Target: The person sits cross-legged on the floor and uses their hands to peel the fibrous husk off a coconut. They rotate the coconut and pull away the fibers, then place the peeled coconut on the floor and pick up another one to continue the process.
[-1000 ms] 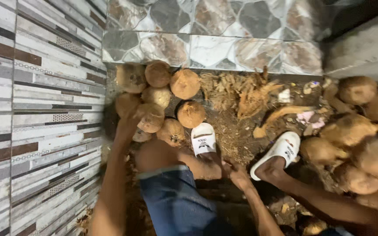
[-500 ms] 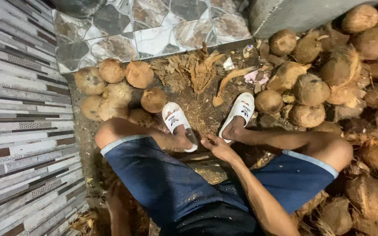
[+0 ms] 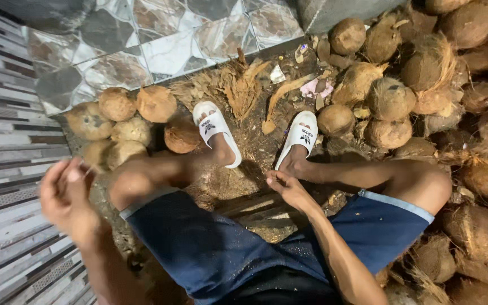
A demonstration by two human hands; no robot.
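Observation:
My left hand (image 3: 66, 195) is raised at the left, blurred, fingers curled toward the thumb beside my left knee. A thin pale strand may be between the fingertips, but I cannot tell for sure. It hovers just in front of a small pile of husked brown coconuts (image 3: 134, 121). My right hand (image 3: 289, 189) rests low between my knees, next to my right ankle, fingers loosely apart with nothing in them. I sit in blue shorts (image 3: 210, 248) with white slides, one on the left foot (image 3: 213, 127) and one on the right foot (image 3: 300, 135).
A large heap of fibrous unhusked coconuts (image 3: 402, 90) fills the right side. Torn husk pieces (image 3: 238, 85) lie on the ground ahead of my feet. A patterned tile wall (image 3: 142, 51) stands behind, and a striped tile wall (image 3: 7, 135) runs along the left.
My left hand came off the husked coconut pile, dropped out of view, and is now raised at the left. The view has tilted down; my right hand stays by the ankle.

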